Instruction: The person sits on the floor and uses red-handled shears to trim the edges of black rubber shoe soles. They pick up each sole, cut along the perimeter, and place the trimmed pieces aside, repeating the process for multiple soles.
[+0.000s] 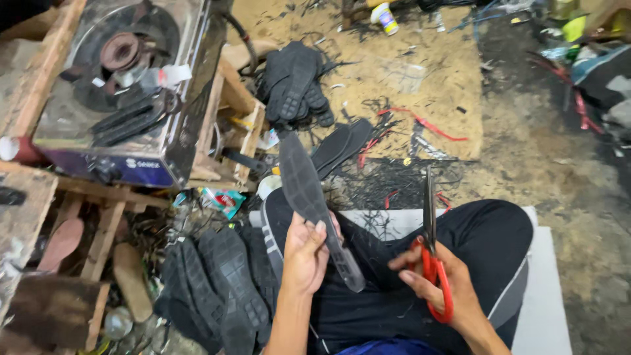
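We are trimming soles: our left hand (305, 253) grips a dark rubber shoe sole (309, 197) at frame centre, our right hand (437, 283) fingers closed through red-handled scissors (430, 243), blades shut; next, blade meets edge.

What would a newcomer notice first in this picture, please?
First, the red-handled scissors in the right hand, blades pointing up, at lower right. Next, the long dark shoe sole held up by the left hand at the centre. A metal gas stove sits on a wooden stand at upper left, and piles of black soles lie on the floor nearby.
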The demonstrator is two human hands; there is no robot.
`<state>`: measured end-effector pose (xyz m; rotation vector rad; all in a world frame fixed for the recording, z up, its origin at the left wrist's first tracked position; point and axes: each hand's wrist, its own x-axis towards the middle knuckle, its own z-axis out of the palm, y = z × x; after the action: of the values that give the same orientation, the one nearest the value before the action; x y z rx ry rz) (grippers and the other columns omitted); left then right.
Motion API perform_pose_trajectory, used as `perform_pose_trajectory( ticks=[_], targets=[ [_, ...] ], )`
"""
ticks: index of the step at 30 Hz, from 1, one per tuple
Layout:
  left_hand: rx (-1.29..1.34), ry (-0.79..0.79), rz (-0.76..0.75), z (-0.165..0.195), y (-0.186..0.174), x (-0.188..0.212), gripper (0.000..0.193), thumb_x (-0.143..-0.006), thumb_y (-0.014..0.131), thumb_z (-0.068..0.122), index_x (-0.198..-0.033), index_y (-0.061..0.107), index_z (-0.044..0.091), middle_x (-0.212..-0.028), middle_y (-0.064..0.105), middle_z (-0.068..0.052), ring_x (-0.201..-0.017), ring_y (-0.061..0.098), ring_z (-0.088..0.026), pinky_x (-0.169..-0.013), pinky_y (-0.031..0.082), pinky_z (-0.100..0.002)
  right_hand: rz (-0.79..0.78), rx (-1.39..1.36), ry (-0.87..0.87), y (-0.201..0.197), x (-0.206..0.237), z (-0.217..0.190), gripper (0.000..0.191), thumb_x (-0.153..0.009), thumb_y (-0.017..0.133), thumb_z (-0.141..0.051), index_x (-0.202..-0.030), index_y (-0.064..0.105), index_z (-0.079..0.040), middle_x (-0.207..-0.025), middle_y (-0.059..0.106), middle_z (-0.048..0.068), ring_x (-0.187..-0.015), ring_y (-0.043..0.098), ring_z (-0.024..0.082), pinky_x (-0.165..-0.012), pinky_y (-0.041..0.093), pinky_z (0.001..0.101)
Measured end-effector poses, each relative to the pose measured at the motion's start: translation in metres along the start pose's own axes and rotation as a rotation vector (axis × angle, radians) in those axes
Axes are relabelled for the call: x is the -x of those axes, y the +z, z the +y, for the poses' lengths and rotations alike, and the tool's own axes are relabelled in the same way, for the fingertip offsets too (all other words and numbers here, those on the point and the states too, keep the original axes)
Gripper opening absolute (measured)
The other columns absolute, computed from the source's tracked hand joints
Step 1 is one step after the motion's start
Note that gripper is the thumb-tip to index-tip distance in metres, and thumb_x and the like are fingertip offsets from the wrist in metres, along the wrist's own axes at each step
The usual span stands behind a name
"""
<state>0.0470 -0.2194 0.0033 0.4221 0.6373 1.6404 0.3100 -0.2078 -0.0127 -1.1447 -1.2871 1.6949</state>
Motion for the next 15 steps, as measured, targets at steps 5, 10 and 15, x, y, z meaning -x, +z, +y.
perform_pose_trajectory(
  ticks=[5, 10, 15],
  targets=[
    [-0.393, 0.015, 0.042, -0.021, 0.015, 0.009, 0.053, -0.094, 0.063, -0.001, -0.144, 0.048, -0.001, -0.131, 0.064, -0.01, -0.115, 0.064, -0.015, -0.101, 0.05, -0.03, -0.029, 0.056, 0.045, 0.021, -0.024, -0.018, 0.039, -0.079, 0.085, -0.003, -0.114, 0.068, -0.004, -0.068, 0.055, 0.003, -0.061, 0.052, 0.008, -0.056, 0.044, 0.023],
    [-0.475, 0.002, 0.024, -0.028, 0.014, 0.013, 0.045, -0.095, 0.063, -0.002, -0.139, 0.054, -0.005, -0.129, 0.068, -0.011, -0.117, 0.064, -0.016, -0.103, 0.049, -0.032, 0.023, -0.121, 0.081, 0.038, -0.043, -0.012, 0.043, -0.068, 0.085, -0.001, -0.101, 0.058, -0.004, -0.077, 0.076, 0.008, -0.063, 0.066, 0.01, -0.054, 0.049, 0.0246],
    [-0.509, -0.001, 0.087, -0.029, 0.012, 0.019, 0.046, -0.094, 0.064, -0.002, -0.139, 0.054, -0.004, -0.128, 0.069, -0.011, -0.117, 0.064, -0.016, -0.103, 0.049, -0.03, 0.179, -0.169, -0.037, 0.017, -0.041, 0.004, 0.035, -0.077, 0.082, -0.003, -0.101, 0.056, -0.003, -0.079, 0.07, 0.008, -0.059, 0.061, 0.009, -0.049, 0.046, 0.0243]
  ],
)
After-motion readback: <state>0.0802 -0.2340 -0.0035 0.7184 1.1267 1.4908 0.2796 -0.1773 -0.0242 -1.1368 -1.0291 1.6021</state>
